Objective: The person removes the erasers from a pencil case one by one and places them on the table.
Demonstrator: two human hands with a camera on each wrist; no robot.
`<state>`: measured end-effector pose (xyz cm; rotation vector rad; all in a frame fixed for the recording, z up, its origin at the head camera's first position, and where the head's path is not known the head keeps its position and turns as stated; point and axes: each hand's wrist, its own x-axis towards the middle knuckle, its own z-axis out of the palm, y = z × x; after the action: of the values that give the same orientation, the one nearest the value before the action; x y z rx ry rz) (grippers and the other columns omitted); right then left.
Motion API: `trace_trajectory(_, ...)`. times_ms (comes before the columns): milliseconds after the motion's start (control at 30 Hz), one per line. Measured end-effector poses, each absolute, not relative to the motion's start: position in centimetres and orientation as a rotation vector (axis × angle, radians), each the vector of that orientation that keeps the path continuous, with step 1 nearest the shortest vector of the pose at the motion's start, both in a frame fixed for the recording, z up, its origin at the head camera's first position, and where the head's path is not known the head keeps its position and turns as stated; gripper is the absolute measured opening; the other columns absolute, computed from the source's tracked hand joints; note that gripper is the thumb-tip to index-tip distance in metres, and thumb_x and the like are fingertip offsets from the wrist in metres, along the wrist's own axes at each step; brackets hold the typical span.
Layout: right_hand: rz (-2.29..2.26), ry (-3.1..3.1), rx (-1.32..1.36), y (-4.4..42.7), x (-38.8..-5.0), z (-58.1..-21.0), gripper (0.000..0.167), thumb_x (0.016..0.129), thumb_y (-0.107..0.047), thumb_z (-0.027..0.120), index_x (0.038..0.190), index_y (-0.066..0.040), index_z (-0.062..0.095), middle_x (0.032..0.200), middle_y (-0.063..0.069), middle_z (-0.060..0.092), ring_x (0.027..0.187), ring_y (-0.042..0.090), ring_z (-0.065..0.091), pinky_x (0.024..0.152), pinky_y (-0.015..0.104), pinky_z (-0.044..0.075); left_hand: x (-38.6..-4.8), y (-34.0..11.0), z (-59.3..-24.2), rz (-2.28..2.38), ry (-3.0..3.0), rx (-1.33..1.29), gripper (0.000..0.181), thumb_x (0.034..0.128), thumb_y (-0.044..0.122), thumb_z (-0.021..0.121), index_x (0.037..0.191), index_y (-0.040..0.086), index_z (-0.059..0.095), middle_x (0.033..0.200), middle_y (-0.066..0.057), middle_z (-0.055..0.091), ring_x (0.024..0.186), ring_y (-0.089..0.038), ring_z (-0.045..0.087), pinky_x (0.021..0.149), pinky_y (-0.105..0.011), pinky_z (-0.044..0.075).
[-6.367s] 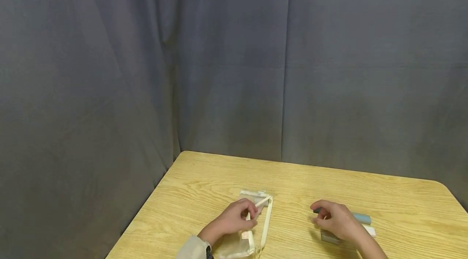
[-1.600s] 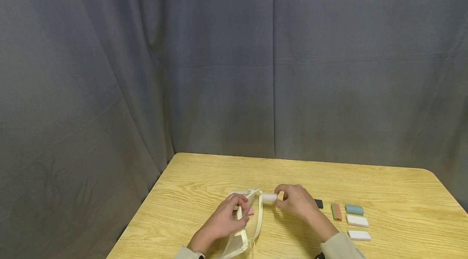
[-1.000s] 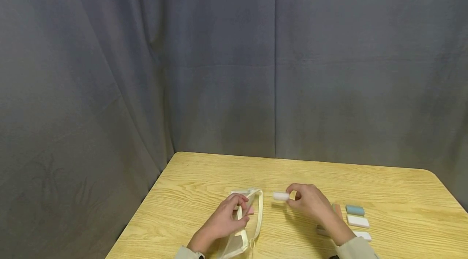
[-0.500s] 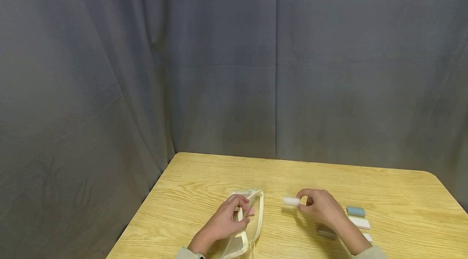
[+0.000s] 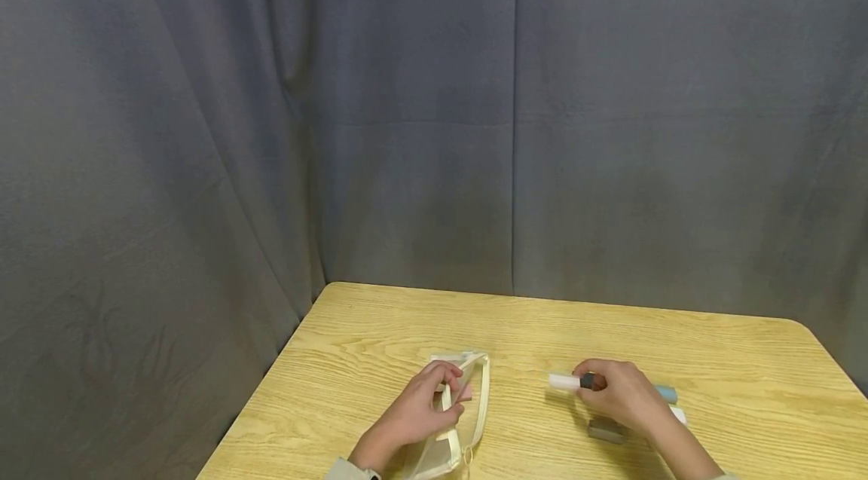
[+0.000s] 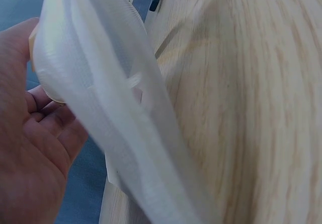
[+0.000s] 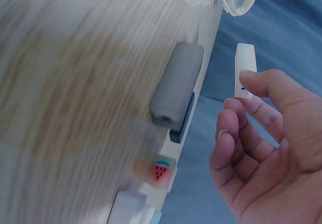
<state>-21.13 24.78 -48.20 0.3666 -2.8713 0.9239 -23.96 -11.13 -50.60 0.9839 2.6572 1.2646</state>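
Note:
My left hand (image 5: 419, 406) pinches the rim of a cream, see-through zippered mesh pouch (image 5: 484, 398), its mouth held apart. A pink block, probably an eraser (image 5: 466, 393), shows inside. In the left wrist view the mesh (image 6: 108, 83) fills much of the picture. Between thumb and fingers, my right hand (image 5: 627, 395) holds a white eraser (image 5: 561, 381) by one end, raised over the table. The right wrist view shows a small dark dot on that white eraser (image 7: 245, 65). A black eraser (image 5: 587, 381) lies by the right fingertips, partly covered. A grey eraser (image 5: 606, 430) is nearer the wrist.
Partly behind the right hand lie a blue eraser (image 5: 667, 394) and a white one (image 5: 679, 414). An eraser with a watermelon picture (image 7: 161, 171) appears in the right wrist view. Dark curtains (image 5: 420, 163) hang beyond the wooden table (image 5: 542, 322).
From the pouch's mouth, my right hand has carried the white eraser rightward to the other erasers. My left hand has stayed on the pouch rim.

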Motion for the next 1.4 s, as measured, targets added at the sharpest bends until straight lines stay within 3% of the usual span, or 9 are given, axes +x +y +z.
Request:
trace_trajectory(1100, 0.911, -2.953, 0.399, 27.6, -20.0, -49.1, 0.017, 0.087, -0.015, 0.073, 0.104, -0.014, 0.073, 0.070, -0.007, 0.056, 0.052, 0.005, 0.042, 0.047, 0.022, 0.036, -23.8, -11.2, -50.7, 1.266, 2.644, 0.981, 0.019, 0.0919, 0.021, 0.070, 0.101, 0.018, 0.053, 0.136, -0.002, 0.055, 0.127, -0.023, 0.053, 0.100, -0.033, 0.052)
trace_trajectory(1400, 0.882, -3.013, 0.305, 27.6, -20.4, -49.3, 0.015, 0.085, -0.015, 0.077, 0.100, -0.016, 0.073, 0.074, -0.004, 0.058, 0.058, 0.011, 0.046, 0.050, 0.022, 0.037, -23.8, -11.2, -50.7, 1.263, 2.655, 1.003, 0.020, 0.0911, 0.019, 0.070, 0.101, 0.018, 0.053, 0.135, -0.003, 0.055, 0.126, -0.024, 0.054, 0.099, -0.033, 0.052)
